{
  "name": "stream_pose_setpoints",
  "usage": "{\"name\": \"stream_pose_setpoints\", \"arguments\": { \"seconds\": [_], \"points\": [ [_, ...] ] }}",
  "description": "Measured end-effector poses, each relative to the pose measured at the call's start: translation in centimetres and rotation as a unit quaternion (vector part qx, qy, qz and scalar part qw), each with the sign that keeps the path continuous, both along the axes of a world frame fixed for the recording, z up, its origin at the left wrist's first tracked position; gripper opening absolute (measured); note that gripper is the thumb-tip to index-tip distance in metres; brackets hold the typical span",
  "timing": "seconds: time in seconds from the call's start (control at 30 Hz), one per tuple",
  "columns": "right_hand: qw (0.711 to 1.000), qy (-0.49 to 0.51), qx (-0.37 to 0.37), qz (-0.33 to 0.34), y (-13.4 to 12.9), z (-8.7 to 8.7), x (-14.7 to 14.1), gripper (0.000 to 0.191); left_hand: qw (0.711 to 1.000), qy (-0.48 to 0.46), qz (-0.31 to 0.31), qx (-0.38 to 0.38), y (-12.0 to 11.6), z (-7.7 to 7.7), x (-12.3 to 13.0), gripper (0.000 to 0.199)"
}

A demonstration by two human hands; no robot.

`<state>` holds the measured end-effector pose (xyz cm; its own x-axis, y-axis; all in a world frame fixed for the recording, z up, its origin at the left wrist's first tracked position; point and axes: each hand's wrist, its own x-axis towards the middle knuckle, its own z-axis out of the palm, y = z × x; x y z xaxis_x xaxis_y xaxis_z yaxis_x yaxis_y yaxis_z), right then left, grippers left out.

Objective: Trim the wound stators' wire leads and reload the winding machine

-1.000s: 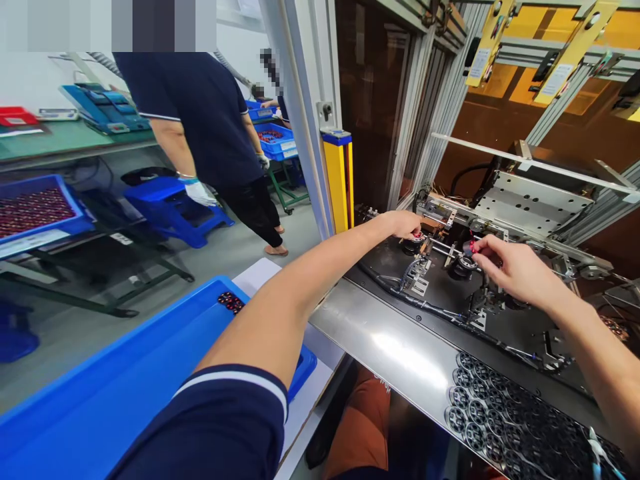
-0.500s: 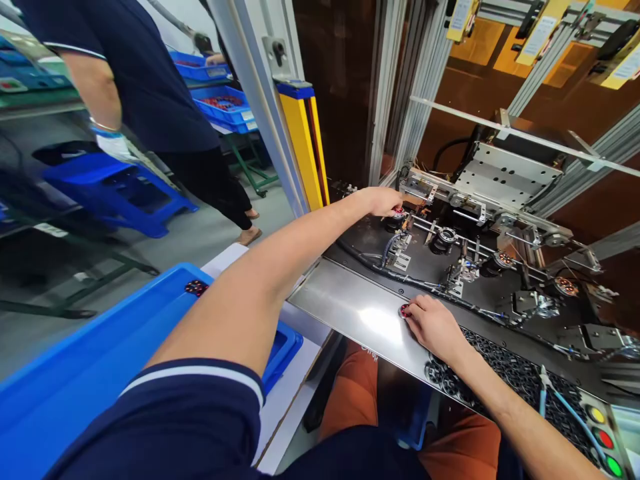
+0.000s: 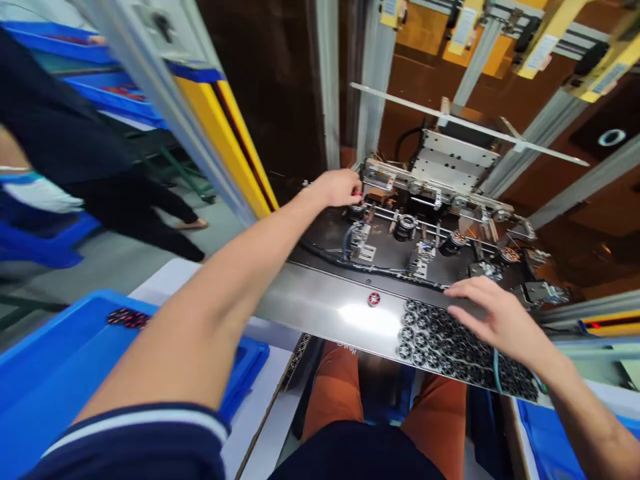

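Observation:
My left hand (image 3: pixel 341 188) is closed on a small red stator (image 3: pixel 357 193) at the leftmost round holder (image 3: pixel 356 212) of the machine; my fingers hide most of the part. A second red stator (image 3: pixel 374 299) lies by itself on the metal ledge (image 3: pixel 310 300). To the right, my right hand (image 3: pixel 493 313) hangs over the black slotted rings (image 3: pixel 425 333) with thumb and fingers apart and nothing in it. A blue handle (image 3: pixel 497 370) of the cutting pliers shows below that hand, the rest being covered.
More holders, two bearing copper-wound stators (image 3: pixel 457 240), stand along the machine bed. A yellow light-curtain post (image 3: pixel 225 133) rises left of my forearm. The blue tray (image 3: pixel 60 360) at left holds some dark and red parts (image 3: pixel 127 318). Beyond, a person (image 3: pixel 75 133) stands.
My right hand has let go of the red stator on the ledge and moved right, opening. My left hand stays at the leftmost holder. The whole view has swung to the right.

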<state>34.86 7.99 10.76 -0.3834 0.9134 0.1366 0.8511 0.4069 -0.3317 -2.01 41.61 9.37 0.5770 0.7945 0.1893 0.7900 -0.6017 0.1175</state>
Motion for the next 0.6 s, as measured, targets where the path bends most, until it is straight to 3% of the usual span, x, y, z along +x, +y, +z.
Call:
{"name": "stream_pose_setpoints", "arguments": {
  "seconds": [0.1, 0.2, 0.27, 0.33, 0.4, 0.5, 0.6],
  "points": [
    [0.994, -0.053, 0.03, -0.09, 0.3, 3.3, 5.7, 0.027, 0.997, -0.04, -0.003, 0.066, -4.6, 2.7, -1.1, 0.047],
    [0.975, -0.129, -0.009, -0.183, 2.4, 4.8, 11.7, 0.034, 0.99, -0.095, -0.036, 0.097, -11.1, 3.0, -2.6, 0.056],
    [0.964, -0.151, -0.036, -0.216, 4.6, 4.4, 15.4, 0.034, 0.989, -0.12, -0.074, 0.039, -15.5, 1.2, -3.2, 0.049],
    [0.953, -0.177, -0.065, -0.237, 7.1, 3.3, 18.5, 0.034, 0.989, -0.085, -0.108, -0.053, -19.2, -1.7, -3.0, 0.04],
    [0.944, -0.202, -0.091, -0.246, 9.5, 1.7, 20.7, 0.039, 0.988, -0.035, -0.102, -0.108, -21.9, -5.2, -2.2, 0.045],
    [0.931, -0.236, -0.124, -0.251, 12.0, -0.5, 22.6, 0.043, 0.986, 0.001, -0.097, -0.139, -23.6, -9.5, -0.7, 0.044],
    [0.929, -0.249, -0.141, -0.236, 13.0, -2.1, 23.8, 0.043, 0.986, 0.023, -0.051, -0.156, -23.8, -10.8, -0.2, 0.042]
  ]
}}
